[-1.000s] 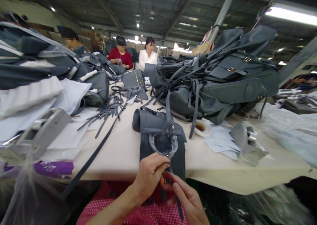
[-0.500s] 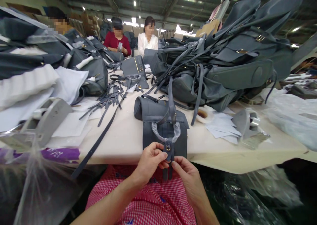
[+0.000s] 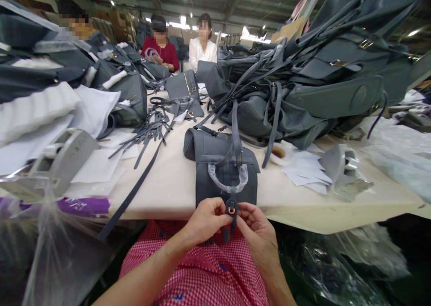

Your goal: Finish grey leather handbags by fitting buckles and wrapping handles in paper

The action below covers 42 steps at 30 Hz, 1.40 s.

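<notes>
At near edge of surface (image 3: 161, 193), grey handbag (image 3: 215, 153) lies flat. Left hand (image 3: 205, 220) and right hand (image 3: 257, 229) both pinch its buckled strap tab (image 3: 231, 210), fingers closed.

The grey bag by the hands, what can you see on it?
The grey bag looks like smooth leather. It lies on the pale table, its end reaching the near edge. Its curved handle is wrapped in clear plastic. A small strap with a gold ring hangs from the handle, pinched by the left hand and right hand.
</notes>
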Each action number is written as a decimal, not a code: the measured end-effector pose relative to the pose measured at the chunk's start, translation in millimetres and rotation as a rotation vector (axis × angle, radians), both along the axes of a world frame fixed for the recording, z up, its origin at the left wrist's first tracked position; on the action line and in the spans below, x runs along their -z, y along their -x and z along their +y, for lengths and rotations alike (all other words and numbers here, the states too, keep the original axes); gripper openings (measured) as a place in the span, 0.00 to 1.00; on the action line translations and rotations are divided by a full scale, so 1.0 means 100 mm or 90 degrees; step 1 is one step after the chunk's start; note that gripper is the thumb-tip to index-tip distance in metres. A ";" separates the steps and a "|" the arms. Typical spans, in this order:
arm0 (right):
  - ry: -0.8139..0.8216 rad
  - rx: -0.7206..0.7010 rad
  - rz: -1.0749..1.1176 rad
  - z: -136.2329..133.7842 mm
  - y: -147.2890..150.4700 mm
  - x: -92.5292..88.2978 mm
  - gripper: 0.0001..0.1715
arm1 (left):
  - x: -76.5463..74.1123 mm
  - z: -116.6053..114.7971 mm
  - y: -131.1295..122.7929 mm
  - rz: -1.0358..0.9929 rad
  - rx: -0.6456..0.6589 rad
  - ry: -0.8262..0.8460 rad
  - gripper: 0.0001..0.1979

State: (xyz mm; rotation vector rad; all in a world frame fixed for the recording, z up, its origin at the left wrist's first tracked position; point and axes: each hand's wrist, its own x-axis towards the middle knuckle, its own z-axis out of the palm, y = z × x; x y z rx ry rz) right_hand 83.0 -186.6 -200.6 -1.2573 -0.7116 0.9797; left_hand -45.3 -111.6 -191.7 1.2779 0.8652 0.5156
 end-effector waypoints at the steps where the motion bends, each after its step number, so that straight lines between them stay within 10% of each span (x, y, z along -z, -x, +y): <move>1: 0.001 0.002 0.001 0.00 0.01 -0.01 0.23 | 0.00 0.00 0.00 -0.006 0.008 0.011 0.08; 4: 0.013 -0.003 0.025 -0.01 0.03 -0.05 0.23 | -0.02 -0.02 -0.01 -0.014 0.016 -0.009 0.07; 11: 0.114 0.013 0.271 -0.05 0.02 -0.09 0.27 | -0.11 -0.17 -0.06 0.169 -0.108 -0.419 0.09; 23: 0.050 -0.025 0.179 -0.11 0.04 0.10 0.20 | 0.10 -0.10 -0.06 -0.120 0.000 0.042 0.08; 31: 0.037 -0.015 0.155 -0.12 0.05 0.13 0.20 | 0.07 -0.12 -0.06 -0.120 -0.052 0.031 0.07; 37: -0.004 -0.026 0.178 -0.09 0.04 0.06 0.23 | -0.04 -0.16 0.01 -0.254 -0.020 0.228 0.15; 42: 0.004 0.017 -0.032 -0.09 0.05 0.09 0.18 | -0.06 -0.13 0.07 -0.249 -0.057 0.258 0.21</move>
